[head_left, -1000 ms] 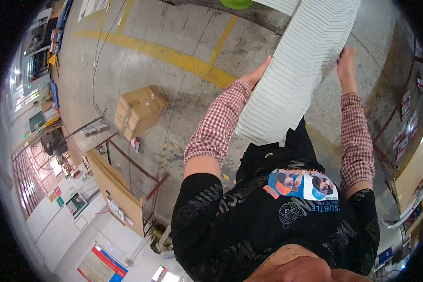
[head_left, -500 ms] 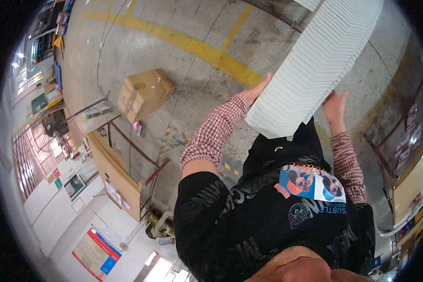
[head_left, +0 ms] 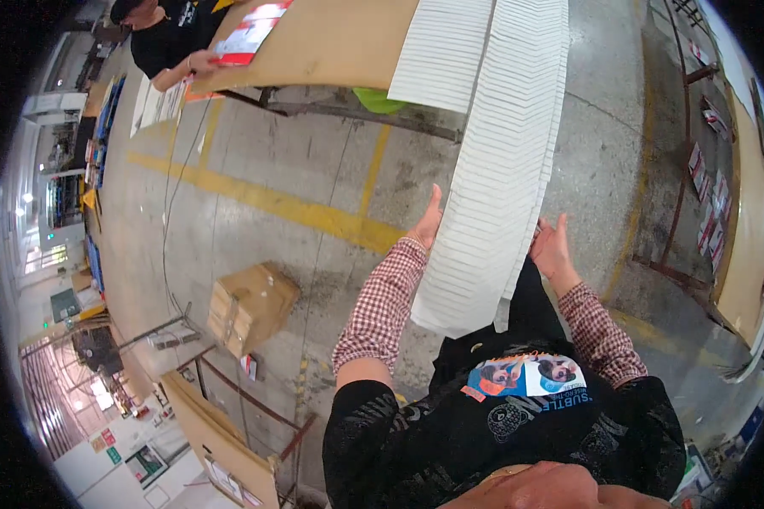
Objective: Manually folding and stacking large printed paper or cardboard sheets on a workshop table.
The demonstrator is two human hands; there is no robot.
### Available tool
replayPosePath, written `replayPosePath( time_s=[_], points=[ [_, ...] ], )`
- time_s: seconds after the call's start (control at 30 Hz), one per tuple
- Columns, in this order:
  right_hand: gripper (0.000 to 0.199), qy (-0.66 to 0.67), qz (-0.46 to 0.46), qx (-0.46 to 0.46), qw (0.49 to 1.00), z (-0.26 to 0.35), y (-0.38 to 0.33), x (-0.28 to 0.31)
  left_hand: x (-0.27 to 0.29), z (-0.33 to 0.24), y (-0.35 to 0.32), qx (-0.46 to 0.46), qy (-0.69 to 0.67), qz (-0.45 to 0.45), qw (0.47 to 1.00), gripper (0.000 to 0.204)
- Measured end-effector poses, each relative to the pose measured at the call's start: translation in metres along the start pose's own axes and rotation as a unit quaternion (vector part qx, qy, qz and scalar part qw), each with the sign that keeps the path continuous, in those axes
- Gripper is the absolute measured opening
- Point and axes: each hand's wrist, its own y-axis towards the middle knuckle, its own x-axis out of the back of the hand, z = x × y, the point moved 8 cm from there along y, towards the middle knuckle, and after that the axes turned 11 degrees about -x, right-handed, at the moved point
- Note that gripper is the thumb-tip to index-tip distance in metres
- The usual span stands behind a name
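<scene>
Concrete floor [head_left: 255, 170] below; left hand [head_left: 427, 222] and right hand [head_left: 553, 248] press flat, fingers apart, on the sheet stack [head_left: 497, 187]: squeeze evenly so none slide

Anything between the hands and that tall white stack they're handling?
Nothing visible. The left hand lies flat against the left side of the long stack of white ribbed sheets; the right hand, palm open, sits at its right side, contact unclear.

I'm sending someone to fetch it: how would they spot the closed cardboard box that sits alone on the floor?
Start at the yellow floor line on the grey concrete. Just below it, left of the person's left hand, sits the cardboard box. It is brown, closed and stands alone, unlike the flat cardboard sheet propped nearby.
</scene>
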Motion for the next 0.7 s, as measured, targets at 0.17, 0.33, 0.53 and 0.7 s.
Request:
replayPosePath(
  time_s=[0.17, 0.33, 0.53, 0.7],
  points=[
    [0.086, -0.079, -0.087, 0.094, 0.989, 0.068, 0.021, -0.001, -0.006, -0.03, 0.032, -0.019, 0.002, 0.018, 1.0, 0.101],
    [0.086, -0.12, -0.213, 0.195, 0.95, 0.108, 0.043, -0.019, -0.013, -0.046, 0.034, -0.091, 0.077, 0.028, 0.992, 0.086],
    [0.087, -0.126, -0.164, 0.125, 0.97, 0.111, 0.05, -0.021, -0.026, -0.044, 0.022, -0.068, -0.03, 0.032, 0.997, 0.074],
    [0.078, -0.168, -0.079, 0.153, 0.97, 0.133, 0.051, -0.066, -0.03, -0.044, 0.023, -0.043, -0.066, 0.002, 0.997, 0.069]
  ],
)
